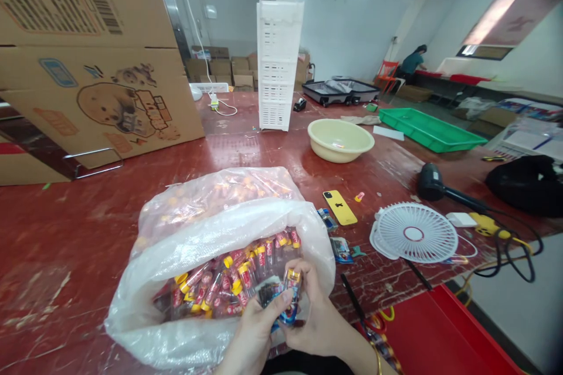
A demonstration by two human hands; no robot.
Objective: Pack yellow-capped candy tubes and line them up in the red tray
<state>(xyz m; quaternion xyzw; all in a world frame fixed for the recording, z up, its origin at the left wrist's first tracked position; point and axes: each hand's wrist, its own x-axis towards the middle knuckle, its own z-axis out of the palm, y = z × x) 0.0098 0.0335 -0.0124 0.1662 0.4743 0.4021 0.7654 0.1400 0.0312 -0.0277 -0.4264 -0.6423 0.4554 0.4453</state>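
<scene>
My left hand is closed on a small dark-and-blue printed packet, its thumb reaching across to a clear tube. Around that yellow-capped tube, the fingers of my right hand are closed; blue shows at its lower end. Whether the blue is inside the tube or behind it, I cannot tell. Both hands are over the near right rim of a white woven sack. Inside the open sack lie many similar clear tubes with yellow caps and red-pink printing.
Right of the sack are blue packets, a yellow phone, a white fan and a hair dryer. Beyond stand a cream basin, green tray and white rack. A large carton stands left; a person sits far back.
</scene>
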